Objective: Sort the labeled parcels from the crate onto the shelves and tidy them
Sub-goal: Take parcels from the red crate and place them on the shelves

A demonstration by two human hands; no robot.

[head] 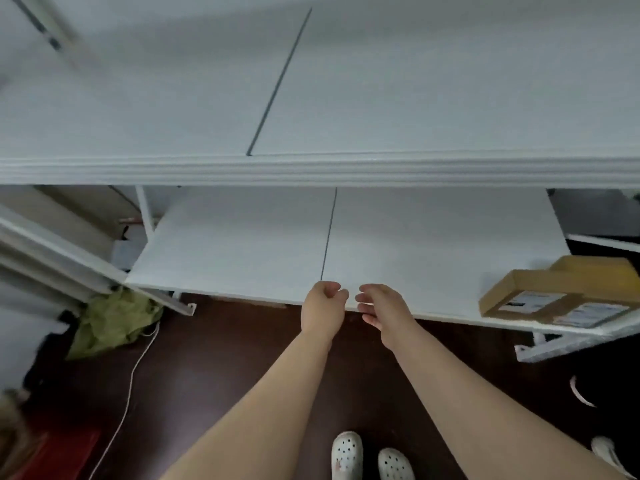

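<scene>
Feet in white perforated clogs [348, 452] stand at six o'clock on the dark floor. A thin white cable [131, 375] trails at eight o'clock and could snag a backward step.

At centre, the left hand [323, 303] and right hand [381, 308] hang loosely curled and hold nothing, at the front edge of the lower white shelf board [242, 244].

At three o'clock, brown cardboard labelled parcels [561, 292] sit close to that edge, where a careless nudge might tip them off. Leftward, the board offers sliding room. At twelve, the upper white shelf lip [346, 168] juts out and could catch rising knuckles.
</scene>
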